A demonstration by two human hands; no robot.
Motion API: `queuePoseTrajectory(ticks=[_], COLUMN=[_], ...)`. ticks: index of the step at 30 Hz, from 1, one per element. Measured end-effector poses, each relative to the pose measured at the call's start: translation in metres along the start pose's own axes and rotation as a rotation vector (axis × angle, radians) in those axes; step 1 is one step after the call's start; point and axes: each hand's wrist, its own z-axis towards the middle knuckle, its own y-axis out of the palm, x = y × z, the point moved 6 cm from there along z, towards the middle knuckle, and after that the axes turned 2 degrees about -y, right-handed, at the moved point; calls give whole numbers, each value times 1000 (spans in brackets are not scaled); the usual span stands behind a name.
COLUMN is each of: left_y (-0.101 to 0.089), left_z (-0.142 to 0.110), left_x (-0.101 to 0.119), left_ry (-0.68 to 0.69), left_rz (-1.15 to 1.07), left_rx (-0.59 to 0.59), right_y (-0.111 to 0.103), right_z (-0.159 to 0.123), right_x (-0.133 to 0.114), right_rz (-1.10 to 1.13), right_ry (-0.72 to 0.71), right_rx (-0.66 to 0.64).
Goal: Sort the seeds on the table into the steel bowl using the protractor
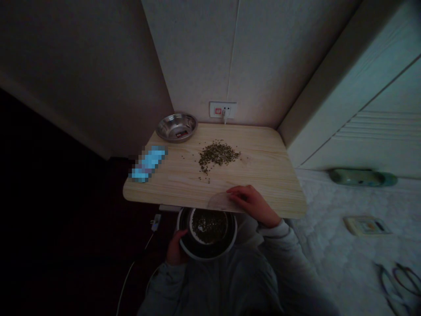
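Pale wood tabletop (266, 166) holds a loose heap of small green beans (217, 156) near its middle, with a steel bowl (176, 127) at the far left. Right hand (251, 204) curls over a clear plastic scraper (219, 202) at the near edge; left hand (176, 248) grips a dark bowl (207, 256) of beans just below that edge

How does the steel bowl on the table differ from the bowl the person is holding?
The steel bowl rests on the wooden table, while the dark bowl is held below the table edge by the left hand. The steel bowl shines and shows only a red label; the dark bowl holds small greenish grains. Both are round.
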Motion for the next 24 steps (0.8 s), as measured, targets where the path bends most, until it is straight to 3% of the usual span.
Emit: queuePoseTrajectory(ticks=[3, 5, 8, 10, 16, 24], left_y=[2, 3, 3, 0, -8, -9], left_z=[0, -2, -6, -8, -5, -3], left_x=[-1, 0, 1, 2, -2, -6], left_ry=[-30, -34, -56, -61, -115, -119], left_rz=[1, -8, -9, -3, -18, -19], left_rx=[5, 7, 22, 51, 70, 74], right_y=[2, -1, -8, -8, -4, -3], right_z=[4, 10, 21, 27, 27, 24], right_x=[5, 12, 22, 25, 22, 16], right_rz=[191, 287, 278, 241, 109, 92], right_ry=[73, 147, 208, 228, 207, 155], right_rx=[46, 157, 347, 405, 403, 335])
